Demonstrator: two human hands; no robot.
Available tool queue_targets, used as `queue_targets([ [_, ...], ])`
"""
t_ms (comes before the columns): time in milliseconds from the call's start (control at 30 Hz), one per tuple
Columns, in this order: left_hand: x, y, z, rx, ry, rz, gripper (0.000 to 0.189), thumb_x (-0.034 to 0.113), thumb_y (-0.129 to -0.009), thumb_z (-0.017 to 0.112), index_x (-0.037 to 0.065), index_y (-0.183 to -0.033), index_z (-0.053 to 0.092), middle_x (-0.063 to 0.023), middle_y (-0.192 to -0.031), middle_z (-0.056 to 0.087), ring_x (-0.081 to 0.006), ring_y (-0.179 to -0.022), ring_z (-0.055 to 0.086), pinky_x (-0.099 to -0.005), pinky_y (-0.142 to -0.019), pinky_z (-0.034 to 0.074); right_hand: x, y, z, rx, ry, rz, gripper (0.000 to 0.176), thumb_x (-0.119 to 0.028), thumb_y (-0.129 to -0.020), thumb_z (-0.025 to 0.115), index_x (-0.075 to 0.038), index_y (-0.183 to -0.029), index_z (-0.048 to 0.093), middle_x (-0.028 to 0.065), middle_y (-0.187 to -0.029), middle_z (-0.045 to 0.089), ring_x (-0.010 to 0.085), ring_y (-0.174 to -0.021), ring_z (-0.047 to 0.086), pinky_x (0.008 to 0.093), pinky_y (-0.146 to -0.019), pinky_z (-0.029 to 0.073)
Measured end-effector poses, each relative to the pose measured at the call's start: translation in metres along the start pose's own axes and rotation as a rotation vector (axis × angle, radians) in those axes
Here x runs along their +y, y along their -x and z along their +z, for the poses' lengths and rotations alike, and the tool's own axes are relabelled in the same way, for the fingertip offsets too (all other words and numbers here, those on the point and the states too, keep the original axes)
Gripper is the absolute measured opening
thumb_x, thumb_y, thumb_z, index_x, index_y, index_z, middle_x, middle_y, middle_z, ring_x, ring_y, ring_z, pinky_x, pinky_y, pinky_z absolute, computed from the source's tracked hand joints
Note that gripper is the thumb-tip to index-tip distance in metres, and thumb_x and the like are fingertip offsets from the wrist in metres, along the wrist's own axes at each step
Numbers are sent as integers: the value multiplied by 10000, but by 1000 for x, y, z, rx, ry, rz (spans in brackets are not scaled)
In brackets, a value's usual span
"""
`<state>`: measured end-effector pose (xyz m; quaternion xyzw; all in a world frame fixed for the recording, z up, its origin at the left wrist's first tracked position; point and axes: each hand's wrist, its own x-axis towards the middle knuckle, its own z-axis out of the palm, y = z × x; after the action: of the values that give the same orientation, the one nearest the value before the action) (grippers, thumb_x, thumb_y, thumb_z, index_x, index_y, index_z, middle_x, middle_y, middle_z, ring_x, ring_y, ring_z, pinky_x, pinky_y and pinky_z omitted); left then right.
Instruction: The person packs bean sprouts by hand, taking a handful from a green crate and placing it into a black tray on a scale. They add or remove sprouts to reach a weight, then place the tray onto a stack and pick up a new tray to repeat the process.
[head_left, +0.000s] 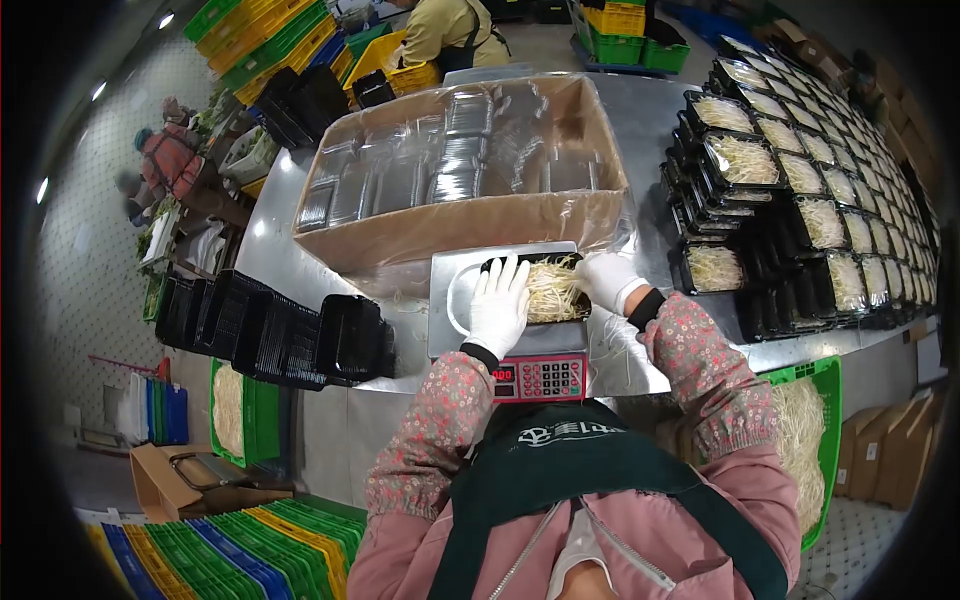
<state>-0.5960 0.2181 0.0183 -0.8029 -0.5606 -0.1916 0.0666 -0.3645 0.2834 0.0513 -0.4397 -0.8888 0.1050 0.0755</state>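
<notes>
A black plastic tray (574, 312) heaped with pale bean sprouts (551, 291) sits on a digital scale (540, 376) with a red keypad and display. My left hand (499, 305), in a white glove, rests on the tray's left side with fingers spread over the sprouts. At the tray's right end my right hand (608, 279), also gloved, presses on the sprouts. Both sleeves are pink and flowered.
A large cardboard box (470, 226) lined with plastic and full of clear lids stands behind the scale. Filled sprout trays (800, 180) are stacked at the right. Empty black trays (270, 330) lie left. Green crates of loose sprouts (805, 440) flank me. Other people work at the back.
</notes>
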Motion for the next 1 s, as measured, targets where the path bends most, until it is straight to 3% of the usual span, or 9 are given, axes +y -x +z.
queue_targets([
  [133,-2,2,2,12,20,9,515,214,-920,570,95,-1413,485,-151,-1471,453,-356,-1311,447,-466,-1088,341,23,21,-52,113,-187,8,172,-200,-817,675,-41,-844,735,171,-819,700,306,-770,687,384,-726,535],
  [267,-20,5,-10,71,608,-89,510,126,-904,558,61,-1405,482,-171,-1477,436,-347,-1330,425,-437,-1123,312,64,62,-85,212,-669,313,139,-103,-850,715,36,-834,707,79,-686,682,89,-560,592,257,-530,473],
  [367,-44,5,-23,165,910,-260,437,32,-952,501,13,-1389,498,-162,-1375,550,-269,-1294,505,-355,-1114,347,102,88,-52,137,-976,525,115,-85,-878,707,28,-894,699,1,-710,673,43,-591,560,222,-520,444],
  [400,-51,8,-35,192,1026,-303,424,31,-970,487,1,-1393,492,-150,-1371,557,-247,-1288,512,-333,-1101,361,119,94,-19,184,-974,456,128,-108,-880,687,10,-830,684,70,-658,651,107,-529,582,290,-469,458],
  [433,-59,8,-42,208,1201,-388,407,48,-996,468,-26,-1395,476,-138,-1381,549,-204,-1273,513,-304,-1082,373,138,103,17,152,-654,408,143,-119,-856,700,18,-815,692,102,-667,658,143,-569,611,319,-524,482],
  [533,-62,11,-88,163,1054,-401,435,76,-990,502,-45,-1405,450,-166,-1389,535,-231,-1276,513,-321,-1088,381,156,132,61,24,-181,331,175,-142,-772,738,29,-789,707,177,-710,672,226,-690,668,363,-669,514],
  [667,-45,9,-84,55,1202,-363,487,123,-943,595,-27,-1390,472,-192,-1400,529,-259,-1269,539,-351,-1060,413,146,116,35,41,-402,500,136,-116,-774,730,0,-846,730,172,-739,700,230,-687,690,335,-651,520],
  [800,-2,-11,-56,-57,509,-180,595,372,-892,648,60,-1381,513,-176,-1433,482,-331,-1335,442,-409,-1128,324,114,77,0,210,-446,266,122,-90,-805,715,19,-857,719,149,-732,699,198,-679,673,314,-650,509],
  [1000,-1,1,7,89,457,-128,355,147,-928,552,112,-1276,615,-155,-1333,581,-344,-1289,493,-450,-1115,353,62,37,-50,383,-911,230,159,-60,-837,711,5,-980,730,110,-883,714,170,-784,665,289,-709,513],
])
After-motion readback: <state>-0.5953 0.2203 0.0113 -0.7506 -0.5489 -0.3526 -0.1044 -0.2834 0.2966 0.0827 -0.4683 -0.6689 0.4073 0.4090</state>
